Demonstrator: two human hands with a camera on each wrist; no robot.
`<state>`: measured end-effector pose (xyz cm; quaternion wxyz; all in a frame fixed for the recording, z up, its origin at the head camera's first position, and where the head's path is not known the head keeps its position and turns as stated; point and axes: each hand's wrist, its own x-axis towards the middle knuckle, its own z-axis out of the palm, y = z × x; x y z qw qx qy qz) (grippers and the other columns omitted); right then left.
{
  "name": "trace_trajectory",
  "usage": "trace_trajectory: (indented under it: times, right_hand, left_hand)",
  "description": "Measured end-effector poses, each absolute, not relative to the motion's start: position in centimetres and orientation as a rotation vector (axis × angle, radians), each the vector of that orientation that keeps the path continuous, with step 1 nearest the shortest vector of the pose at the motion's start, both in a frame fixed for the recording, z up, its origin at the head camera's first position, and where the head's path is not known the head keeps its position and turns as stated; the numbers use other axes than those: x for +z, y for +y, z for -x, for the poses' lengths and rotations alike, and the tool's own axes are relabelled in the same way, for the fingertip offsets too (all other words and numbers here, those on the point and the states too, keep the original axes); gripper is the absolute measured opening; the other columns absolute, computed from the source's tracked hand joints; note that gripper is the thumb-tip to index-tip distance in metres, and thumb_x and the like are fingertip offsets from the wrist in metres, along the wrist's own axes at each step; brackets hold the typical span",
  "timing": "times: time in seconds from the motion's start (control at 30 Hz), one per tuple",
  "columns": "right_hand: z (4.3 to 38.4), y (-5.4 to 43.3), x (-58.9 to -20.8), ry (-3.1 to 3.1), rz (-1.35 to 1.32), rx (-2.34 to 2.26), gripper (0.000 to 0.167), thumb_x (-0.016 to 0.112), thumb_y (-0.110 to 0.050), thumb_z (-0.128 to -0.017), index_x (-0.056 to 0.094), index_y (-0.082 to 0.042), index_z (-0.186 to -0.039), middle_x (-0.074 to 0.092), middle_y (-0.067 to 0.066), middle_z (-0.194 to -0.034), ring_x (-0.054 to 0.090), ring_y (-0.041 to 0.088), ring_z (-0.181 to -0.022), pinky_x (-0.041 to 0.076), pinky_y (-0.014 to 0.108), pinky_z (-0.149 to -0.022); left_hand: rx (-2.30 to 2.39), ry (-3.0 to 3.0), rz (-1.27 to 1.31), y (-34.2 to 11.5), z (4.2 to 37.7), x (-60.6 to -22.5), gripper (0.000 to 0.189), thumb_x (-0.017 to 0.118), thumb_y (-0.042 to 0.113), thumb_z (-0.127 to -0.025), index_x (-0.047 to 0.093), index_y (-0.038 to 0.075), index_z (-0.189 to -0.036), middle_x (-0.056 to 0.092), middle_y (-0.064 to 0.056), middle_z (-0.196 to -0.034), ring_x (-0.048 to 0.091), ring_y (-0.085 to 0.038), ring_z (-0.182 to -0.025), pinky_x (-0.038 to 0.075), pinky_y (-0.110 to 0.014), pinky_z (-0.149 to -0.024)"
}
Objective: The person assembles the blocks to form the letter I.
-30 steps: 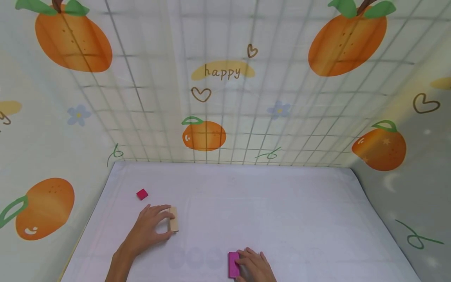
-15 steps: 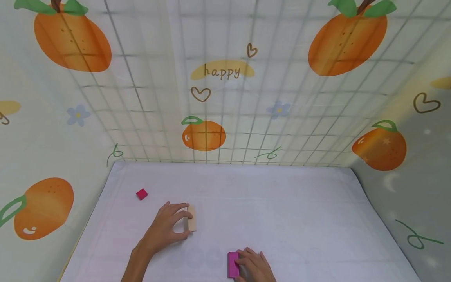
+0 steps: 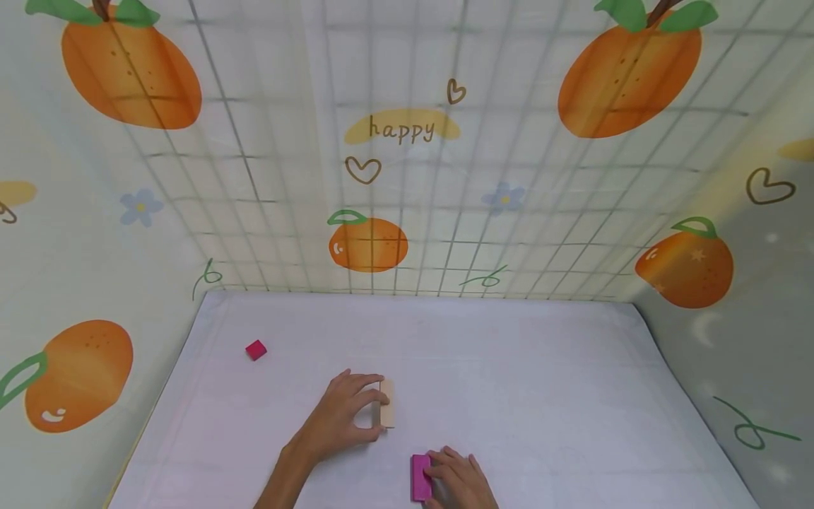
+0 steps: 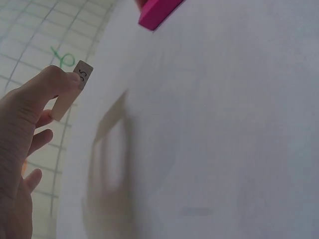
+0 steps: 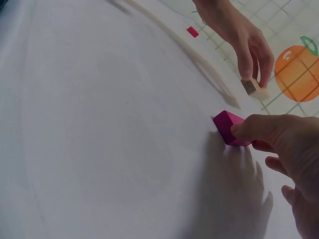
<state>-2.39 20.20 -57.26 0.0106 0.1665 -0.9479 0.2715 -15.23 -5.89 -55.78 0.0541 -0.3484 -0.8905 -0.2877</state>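
My left hand pinches a pale wooden block by its ends between thumb and fingers. In the left wrist view the block's near end bears dark marks, and its shadow falls apart from it on the white surface. My right hand grips a magenta block near the front edge, thumb on its near end. From the right wrist view, this magenta block sits low on the cloth, with the wooden block held beyond it.
A small red cube lies on the white tabletop at the back left. Cloth walls printed with oranges rise behind the table and on both sides.
My left hand has carried the wooden block rightward across the table, closer to the magenta block. The right hand, the magenta block and the red cube have stayed in place.
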Motion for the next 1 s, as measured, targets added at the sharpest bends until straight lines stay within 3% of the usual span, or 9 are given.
trace_trajectory:
  times: [0.33,0.57,1.0]
  right_hand:
    - [2.4,20.3,-57.5,-2.907,-0.548,0.809,0.033,0.076,-0.038,-0.085,0.067,-0.016,-0.107,0.064,0.004,-0.125,0.056,0.038,-0.121,0.037,0.076,-0.092]
    - [2.4,20.4,-57.5,-2.922,-0.556,0.848,0.033,0.076,-0.037,-0.086,0.067,-0.014,-0.108,0.064,0.005,-0.126,0.055,0.039,-0.121,0.036,0.076,-0.092]
    - [2.3,20.6,-58.7,-2.754,-0.591,0.800,0.032,0.081,-0.031,-0.079,0.069,-0.017,-0.106,0.066,0.002,-0.121,0.060,0.037,-0.114,0.043,0.074,-0.083]
  left_hand:
    - [-0.878,-2.590,1.173,-3.0,14.8,-57.0,0.033,0.079,0.037,-0.079,0.069,0.027,-0.108,0.058,0.002,-0.137,0.050,-0.014,-0.129,0.031,-0.055,-0.113]
    - [-0.883,-2.614,1.182,-1.8,14.3,-57.7,0.031,0.078,0.040,-0.082,0.067,0.029,-0.109,0.057,0.003,-0.138,0.048,-0.011,-0.131,0.029,-0.053,-0.114]
    - [-0.875,-2.625,1.200,-0.7,13.9,-58.3,0.032,0.077,0.042,-0.083,0.068,0.027,-0.109,0.056,0.003,-0.140,0.047,-0.013,-0.133,0.031,-0.053,-0.113]
